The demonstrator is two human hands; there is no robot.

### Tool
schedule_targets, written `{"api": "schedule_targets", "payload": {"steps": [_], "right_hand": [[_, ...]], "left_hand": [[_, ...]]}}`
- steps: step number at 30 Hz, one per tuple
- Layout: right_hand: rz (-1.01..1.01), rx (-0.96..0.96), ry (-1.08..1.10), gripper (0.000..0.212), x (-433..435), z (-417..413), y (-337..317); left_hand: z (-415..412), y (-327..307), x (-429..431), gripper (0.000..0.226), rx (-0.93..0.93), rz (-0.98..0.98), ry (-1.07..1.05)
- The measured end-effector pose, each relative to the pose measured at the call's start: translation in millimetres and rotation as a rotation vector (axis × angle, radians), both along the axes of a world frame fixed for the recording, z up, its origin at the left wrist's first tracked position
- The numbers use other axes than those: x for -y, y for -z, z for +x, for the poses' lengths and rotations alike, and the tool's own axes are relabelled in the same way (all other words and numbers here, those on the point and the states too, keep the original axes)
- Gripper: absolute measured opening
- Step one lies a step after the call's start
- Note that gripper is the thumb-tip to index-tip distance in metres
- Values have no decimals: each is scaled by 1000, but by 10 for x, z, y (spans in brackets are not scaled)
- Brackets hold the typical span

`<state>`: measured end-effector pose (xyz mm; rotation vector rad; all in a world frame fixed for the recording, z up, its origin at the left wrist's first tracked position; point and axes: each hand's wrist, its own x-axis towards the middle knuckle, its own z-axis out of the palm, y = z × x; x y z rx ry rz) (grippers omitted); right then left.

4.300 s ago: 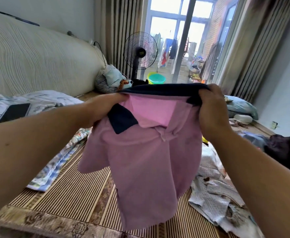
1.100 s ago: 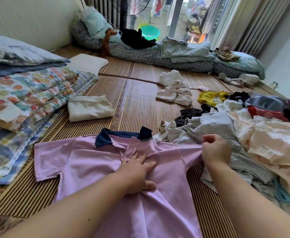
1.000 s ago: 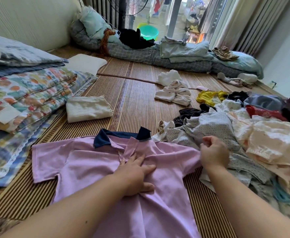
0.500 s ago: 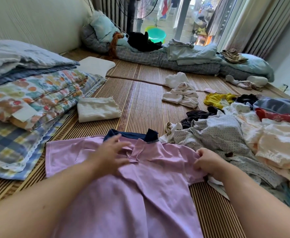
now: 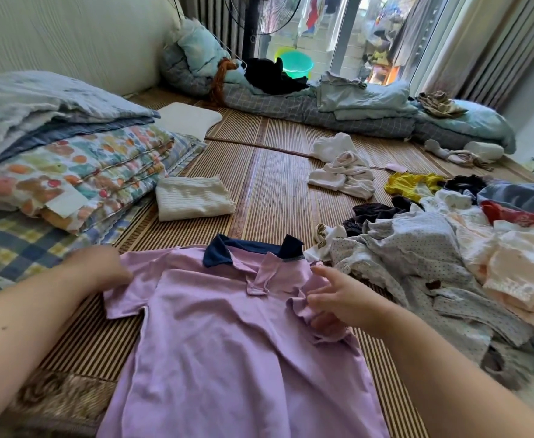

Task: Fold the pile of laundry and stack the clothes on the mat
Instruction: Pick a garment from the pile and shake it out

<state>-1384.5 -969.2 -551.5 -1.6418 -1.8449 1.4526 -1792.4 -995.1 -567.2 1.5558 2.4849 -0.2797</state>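
Observation:
A pink polo shirt (image 5: 227, 336) with a navy collar lies front up on the striped bamboo mat (image 5: 275, 191). My left hand (image 5: 101, 270), blurred, pinches the shirt's left shoulder and sleeve, which is bunched. My right hand (image 5: 338, 301) holds the gathered right sleeve between thumb and lower fingers, its index finger stretched out. A loose pile of laundry (image 5: 433, 257) spreads to the right of the shirt. One folded cream garment (image 5: 193, 199) rests on the mat beyond the shirt.
Folded quilts and blankets (image 5: 63, 172) are stacked at the left. A crumpled white garment (image 5: 344, 175) lies mid-mat. Bedding (image 5: 338, 105), a fan and a green basin line the far end by the window.
The shirt went from held up to spread on the mat. My left hand slid from the placket to the left sleeve. My right hand drew the right sleeve inward.

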Motion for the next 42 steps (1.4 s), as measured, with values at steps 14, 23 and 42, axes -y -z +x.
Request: {"api": "schedule_targets", "payload": {"steps": [14,23,42], "right_hand": [[338,743,-229,84,200,-9,550],[368,340,276,29,-271,34,210],[260,-470,401,29,-1031,-203,-217]], "left_hand": [[1275,-420,49,7,1015,-131,201],[1018,-171,-254,56,585,309,-94],[818,-383,-928,27,1023,816,-18]]}}
